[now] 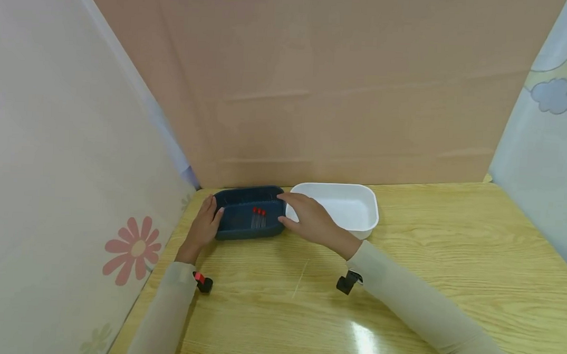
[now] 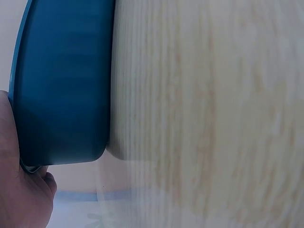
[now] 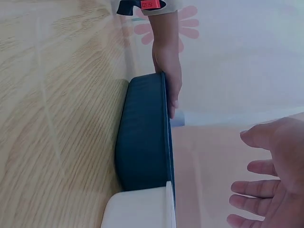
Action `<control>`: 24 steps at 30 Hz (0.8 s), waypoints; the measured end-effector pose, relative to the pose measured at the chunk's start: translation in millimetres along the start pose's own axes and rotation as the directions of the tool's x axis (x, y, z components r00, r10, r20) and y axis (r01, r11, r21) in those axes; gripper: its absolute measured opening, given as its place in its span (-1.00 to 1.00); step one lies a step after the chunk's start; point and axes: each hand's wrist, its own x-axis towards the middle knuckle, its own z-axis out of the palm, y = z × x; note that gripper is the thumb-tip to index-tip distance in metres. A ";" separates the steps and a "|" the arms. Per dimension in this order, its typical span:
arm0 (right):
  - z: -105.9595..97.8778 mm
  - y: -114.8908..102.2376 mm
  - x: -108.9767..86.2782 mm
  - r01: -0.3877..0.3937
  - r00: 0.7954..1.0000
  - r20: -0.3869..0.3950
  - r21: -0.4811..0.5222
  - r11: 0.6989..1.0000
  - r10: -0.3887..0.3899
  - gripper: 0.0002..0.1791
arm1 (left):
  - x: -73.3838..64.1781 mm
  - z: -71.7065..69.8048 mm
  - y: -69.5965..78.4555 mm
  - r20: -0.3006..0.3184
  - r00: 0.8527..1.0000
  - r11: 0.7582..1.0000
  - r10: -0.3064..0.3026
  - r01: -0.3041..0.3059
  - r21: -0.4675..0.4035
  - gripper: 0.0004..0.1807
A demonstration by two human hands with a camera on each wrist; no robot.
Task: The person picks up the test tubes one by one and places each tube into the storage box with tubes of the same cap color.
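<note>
A dark blue plastic tray [image 1: 236,225] sits on the wooden table toward the back left. Inside it lie thin, pale sticks with red round heads [image 1: 259,211], side by side. My left hand [image 1: 202,227] grips the tray's left end, thumb over the rim; in the left wrist view the left hand [image 2: 21,185] shows at the tray's corner. Over the tray's right end reaches my right hand [image 1: 310,218], thumb and fingers spread apart. The right wrist view shows the right hand [image 3: 280,175] with loosely extended fingers and nothing between them.
A white plastic tray [image 1: 374,215] stands right beside the blue one, partly behind my right hand. Brown paper [image 1: 343,121] covers the wall at the back. On the left rises a pale wall with a pink flower print [image 1: 138,248]. The wooden table [image 1: 432,247] extends to the right.
</note>
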 end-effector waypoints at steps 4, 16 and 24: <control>-7.8 8.7 -11.1 0.013 0.998 -0.066 0.014 1.000 -0.012 -0.38 | 1.6 1.6 -1.6 -0.001 1.000 1.000 0.004 -0.004 0.002 -0.24; -37.5 32.9 -37.9 -0.006 0.985 -0.170 0.039 0.999 0.012 -0.38 | 6.8 0.2 -0.3 0.037 0.999 1.000 -0.013 0.013 0.001 -0.24; -45.9 48.3 -48.4 -0.002 0.966 -0.256 0.079 0.997 0.022 -0.42 | 7.3 -2.3 -2.5 0.038 0.999 1.000 -0.015 0.014 0.015 -0.26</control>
